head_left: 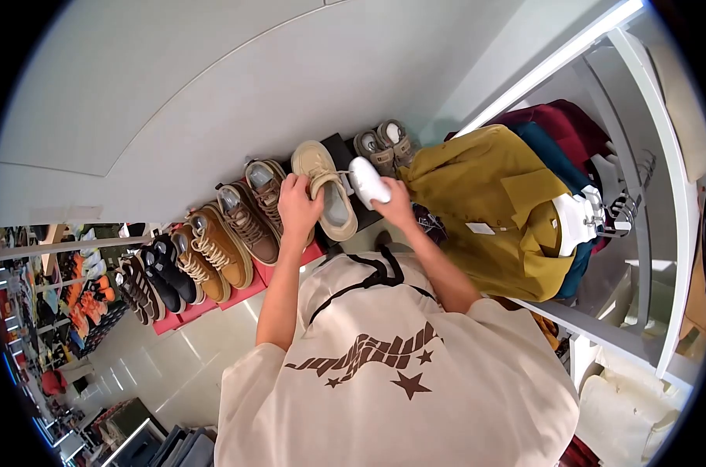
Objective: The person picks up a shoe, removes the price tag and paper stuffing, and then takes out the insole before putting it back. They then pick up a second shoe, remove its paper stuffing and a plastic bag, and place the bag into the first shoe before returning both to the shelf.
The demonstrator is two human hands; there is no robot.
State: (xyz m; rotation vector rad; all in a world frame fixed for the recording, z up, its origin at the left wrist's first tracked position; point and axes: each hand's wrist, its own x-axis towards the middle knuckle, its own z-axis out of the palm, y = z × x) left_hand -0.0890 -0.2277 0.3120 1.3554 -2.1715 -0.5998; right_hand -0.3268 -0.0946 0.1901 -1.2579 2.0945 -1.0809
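Beige low-top shoe [320, 166] and smooth white oblong insert [366, 182], both in hand

Shoe: left of the mustard-yellow collared shirt [485, 214]. Rounded toe points away; pale laces; collar gapes over light-grey lining. Left hand [299, 205] grips its collar edge. Right hand [395, 205], nearer the shirt, clasps the insert's lower end. Brown and tan lace-up shoes [222, 247] lined up farther left of the shirt.

There are two hands [300, 208], one handheld white shoe insert [365, 180], two beige sneakers [339, 222], two brown lace-up shoes [248, 231], two tan lace-up shoes [222, 251], two taupe shoes [381, 160], three printed stars [410, 384].
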